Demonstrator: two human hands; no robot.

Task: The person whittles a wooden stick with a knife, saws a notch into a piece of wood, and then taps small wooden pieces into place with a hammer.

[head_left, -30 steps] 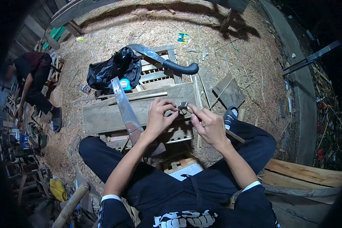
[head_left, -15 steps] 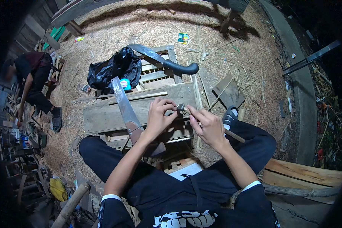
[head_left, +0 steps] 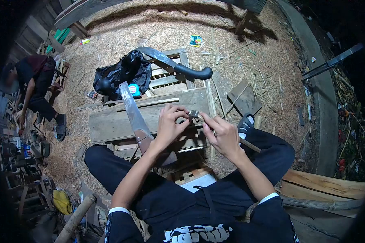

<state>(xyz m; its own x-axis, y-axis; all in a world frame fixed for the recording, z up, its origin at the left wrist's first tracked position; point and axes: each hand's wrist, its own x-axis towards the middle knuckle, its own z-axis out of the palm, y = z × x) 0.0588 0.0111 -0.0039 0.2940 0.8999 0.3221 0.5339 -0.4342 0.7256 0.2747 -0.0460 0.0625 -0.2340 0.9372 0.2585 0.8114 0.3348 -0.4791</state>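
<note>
My right hand point(head_left: 223, 135) is wrapped around the wooden handle point(head_left: 250, 145) of a small hammer. The hammer's metal head point(head_left: 194, 114) points toward my left hand, above the edge of a grey wooden board point(head_left: 109, 123). Close beside that head, my left hand point(head_left: 172, 125) has its fingers curled together; what they pinch, if anything, is too small to tell. A handsaw point(head_left: 134, 111) lies across the board, its handle end beneath my left forearm.
Behind the board, a machete with a black handle point(head_left: 192, 72) rests on a slatted wooden frame point(head_left: 164, 81). A black plastic bag point(head_left: 125, 73) and a blue tape measure point(head_left: 134, 89) lie nearby. At far left, a person point(head_left: 36, 85) bends down. Sawdust covers the ground.
My hands and the hammer stay almost in the same place. The hammer head has tilted very slightly. The person at the left has shifted a little.
</note>
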